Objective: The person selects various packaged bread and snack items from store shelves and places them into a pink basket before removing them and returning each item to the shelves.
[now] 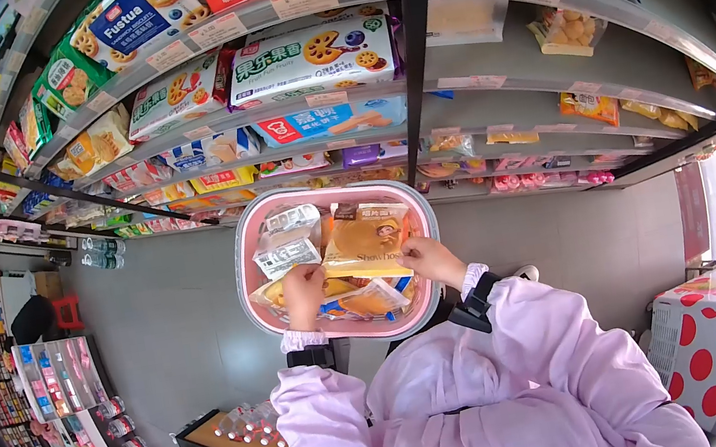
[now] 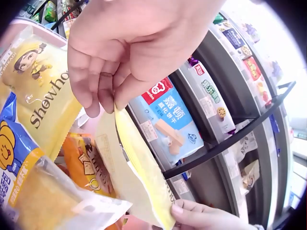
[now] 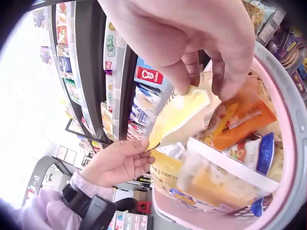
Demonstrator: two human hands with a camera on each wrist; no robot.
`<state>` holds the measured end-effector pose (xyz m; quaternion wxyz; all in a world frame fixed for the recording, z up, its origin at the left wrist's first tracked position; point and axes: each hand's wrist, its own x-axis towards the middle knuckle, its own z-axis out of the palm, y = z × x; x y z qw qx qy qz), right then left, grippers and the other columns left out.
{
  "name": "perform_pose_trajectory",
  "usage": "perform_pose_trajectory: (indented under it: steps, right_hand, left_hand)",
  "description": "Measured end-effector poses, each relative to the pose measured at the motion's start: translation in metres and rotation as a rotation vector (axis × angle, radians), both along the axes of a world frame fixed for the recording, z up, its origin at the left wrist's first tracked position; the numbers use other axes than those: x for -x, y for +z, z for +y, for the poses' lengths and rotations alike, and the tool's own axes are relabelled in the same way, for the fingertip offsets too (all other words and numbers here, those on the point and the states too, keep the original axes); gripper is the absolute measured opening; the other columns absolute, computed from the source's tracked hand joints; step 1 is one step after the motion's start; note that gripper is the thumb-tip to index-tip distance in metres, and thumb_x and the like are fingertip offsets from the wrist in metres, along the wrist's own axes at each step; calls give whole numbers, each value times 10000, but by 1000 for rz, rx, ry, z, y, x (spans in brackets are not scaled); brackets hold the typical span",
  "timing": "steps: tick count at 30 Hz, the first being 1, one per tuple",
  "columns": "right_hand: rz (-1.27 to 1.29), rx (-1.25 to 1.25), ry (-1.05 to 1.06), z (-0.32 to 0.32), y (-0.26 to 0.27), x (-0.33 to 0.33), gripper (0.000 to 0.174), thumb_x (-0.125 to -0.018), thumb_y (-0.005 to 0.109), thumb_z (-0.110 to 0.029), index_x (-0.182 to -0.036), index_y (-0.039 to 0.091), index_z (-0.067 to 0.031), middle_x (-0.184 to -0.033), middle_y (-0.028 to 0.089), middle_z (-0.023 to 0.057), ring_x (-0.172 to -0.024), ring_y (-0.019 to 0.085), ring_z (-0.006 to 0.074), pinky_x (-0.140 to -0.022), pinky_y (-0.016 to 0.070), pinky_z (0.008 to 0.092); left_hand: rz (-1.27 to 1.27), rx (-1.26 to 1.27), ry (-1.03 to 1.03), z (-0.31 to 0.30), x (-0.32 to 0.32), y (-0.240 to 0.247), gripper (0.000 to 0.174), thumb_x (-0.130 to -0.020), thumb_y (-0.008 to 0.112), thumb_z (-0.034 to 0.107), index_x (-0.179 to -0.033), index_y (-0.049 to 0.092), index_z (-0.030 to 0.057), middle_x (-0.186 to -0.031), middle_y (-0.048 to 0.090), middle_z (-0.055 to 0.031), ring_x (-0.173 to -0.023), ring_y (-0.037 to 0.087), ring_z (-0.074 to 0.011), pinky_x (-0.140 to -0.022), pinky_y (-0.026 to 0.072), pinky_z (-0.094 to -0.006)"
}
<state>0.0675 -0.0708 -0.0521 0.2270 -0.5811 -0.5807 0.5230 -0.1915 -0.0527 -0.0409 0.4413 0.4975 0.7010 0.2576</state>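
Observation:
Over a pink shopping basket (image 1: 248, 288), both hands hold a yellow-and-tan "Showhos…" snack bag (image 1: 367, 239) by its edge. My left hand (image 1: 304, 296) pinches one corner between thumb and fingers; my right hand (image 1: 434, 260) pinches the opposite corner. The left wrist view shows this bag (image 2: 136, 167) tilted, its yellow edge strip stretched between the hands. Beneath and around it in the basket lie another yellow "Showhos…" bag (image 2: 41, 91), an orange packet (image 3: 244, 124), a clear-fronted bag with bread-like food (image 3: 211, 177) and white packets (image 1: 286, 240).
Shelves of packaged biscuits (image 1: 308, 58) rise just beyond the basket, with a dark upright post (image 1: 417, 55) between sections. A box-shaped stand with red dots (image 1: 701, 347) is at right. Behind at left are bottles (image 1: 254, 425) on a low table and a display rack (image 1: 59, 374).

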Motion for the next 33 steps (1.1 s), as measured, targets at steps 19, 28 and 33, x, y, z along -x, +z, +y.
perform_pose_trajectory:
  steps: [19, 28, 33]
  right_hand:
    - [295, -315, 130, -8, 160, -29, 117, -851, 524, -108, -851, 535, 9, -1082, 514, 84, -990, 504, 132, -796, 414, 244]
    - [762, -235, -178, -81, 123, -121, 361, -797, 513, 20, -1141, 408, -14, -1318, 325, 166, -1128, 445, 216, -895, 414, 335]
    - [832, -47, -417, -107, 95, -179, 664, -817, 584, -110, -1340, 186, -17, -1293, 373, 133, -1138, 433, 209, -942, 360, 337]
  left_hand:
    - [-1551, 222, 132, -50, -43, 69, 650, -873, 372, 517, -1273, 323, 7, -1215, 462, -168, -1073, 504, -289, -857, 462, -424]
    - [-1303, 124, -49, -45, -147, 80, 616, -779, 655, 173, -1274, 321, 24, -1208, 476, -81, -1102, 474, -203, -943, 386, -357]
    - [-1130, 93, -223, -47, -211, 69, 647, -765, 664, 151, -1286, 309, 7, -1195, 479, -65, -1104, 458, -165, -957, 349, -313]
